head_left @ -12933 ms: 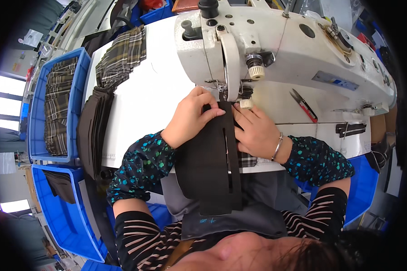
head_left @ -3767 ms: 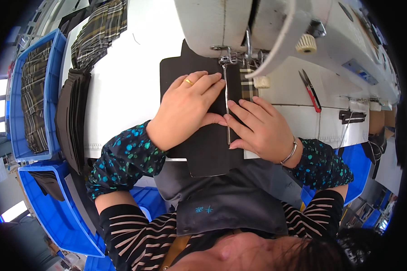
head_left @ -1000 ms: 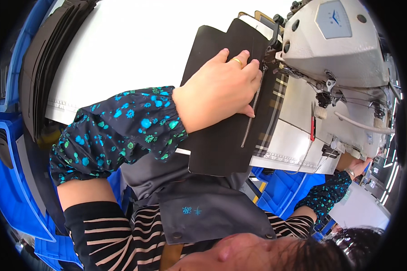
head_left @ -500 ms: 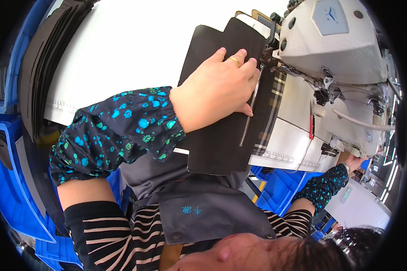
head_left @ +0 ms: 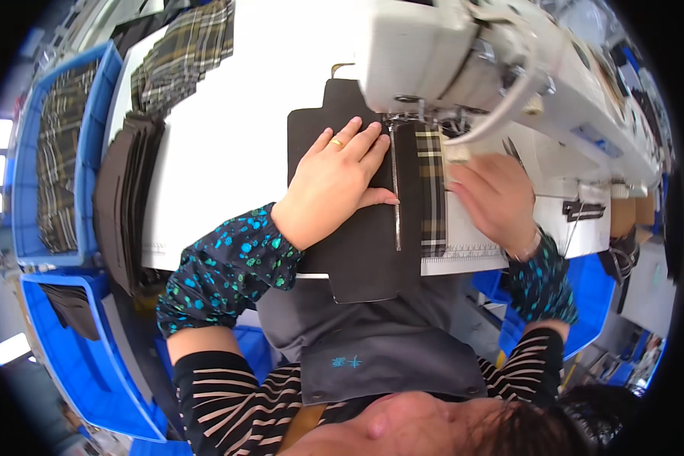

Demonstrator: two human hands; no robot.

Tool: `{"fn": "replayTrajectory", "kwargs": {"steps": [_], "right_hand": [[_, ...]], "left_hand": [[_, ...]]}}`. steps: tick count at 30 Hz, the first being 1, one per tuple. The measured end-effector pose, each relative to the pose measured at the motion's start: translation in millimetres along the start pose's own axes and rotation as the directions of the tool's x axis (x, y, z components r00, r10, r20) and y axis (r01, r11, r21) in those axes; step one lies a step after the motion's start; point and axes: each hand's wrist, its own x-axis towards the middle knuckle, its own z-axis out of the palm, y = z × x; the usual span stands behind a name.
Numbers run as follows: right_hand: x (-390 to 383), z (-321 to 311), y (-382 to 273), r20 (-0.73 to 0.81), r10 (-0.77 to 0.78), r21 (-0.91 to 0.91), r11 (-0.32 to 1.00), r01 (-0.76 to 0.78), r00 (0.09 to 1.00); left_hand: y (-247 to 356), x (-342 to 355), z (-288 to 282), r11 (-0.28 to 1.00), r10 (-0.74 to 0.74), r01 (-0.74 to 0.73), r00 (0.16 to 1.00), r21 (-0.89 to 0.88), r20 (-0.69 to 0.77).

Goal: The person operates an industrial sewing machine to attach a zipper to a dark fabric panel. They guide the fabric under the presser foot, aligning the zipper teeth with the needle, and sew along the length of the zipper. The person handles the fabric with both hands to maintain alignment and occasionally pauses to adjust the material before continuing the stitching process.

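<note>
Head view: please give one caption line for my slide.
Left hand presses black fabric beside its zipper under a sewing machine.

Both forearms wear dark sleeve covers printed with small blue and green flowers, gathered by elastic at wrist and elbow. Under them is a black top with thin pale stripes. A grey apron covers the chest and lap, with small blue stitched characters and two dark studs near its top, hung from a tan strap. The left hand wears a gold ring; the right hand wears a silver bangle at the wrist.
</note>
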Motion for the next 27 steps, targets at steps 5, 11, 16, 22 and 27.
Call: {"fn": "replayTrajectory", "kwargs": {"steps": [5, 11, 16, 22, 27], "right_hand": [[36, 44, -15, 0.045, -0.005, 0.151, 0.988, -0.002, 0.999], [34, 47, -15, -0.002, -0.025, 0.12, 0.992, 0.025, 1.0], [33, 45, -15, -0.008, -0.028, 0.119, 0.993, 0.028, 1.0], [36, 33, -6, 0.0, 0.157, 0.172, 0.973, -0.155, 0.988], [51, 0, 19, 0.008, 0.492, 0.39, 0.8, -0.456, 0.87]], "left_hand": [[2, 1, -6, 1.0, -0.02, 0.02, 1.0, 0.009, 0.003], [3, 2, -8, 0.999, -0.03, 0.031, 0.999, -0.024, 0.043], [4, 3, -8, 1.0, -0.004, 0.004, 1.0, 0.016, -0.001], [5, 7, -9, 0.999, 0.0, 0.0, 1.0, 0.037, -0.002], [6, 6, -12, 0.998, -0.01, 0.01, 1.0, 0.062, 0.003]]}}
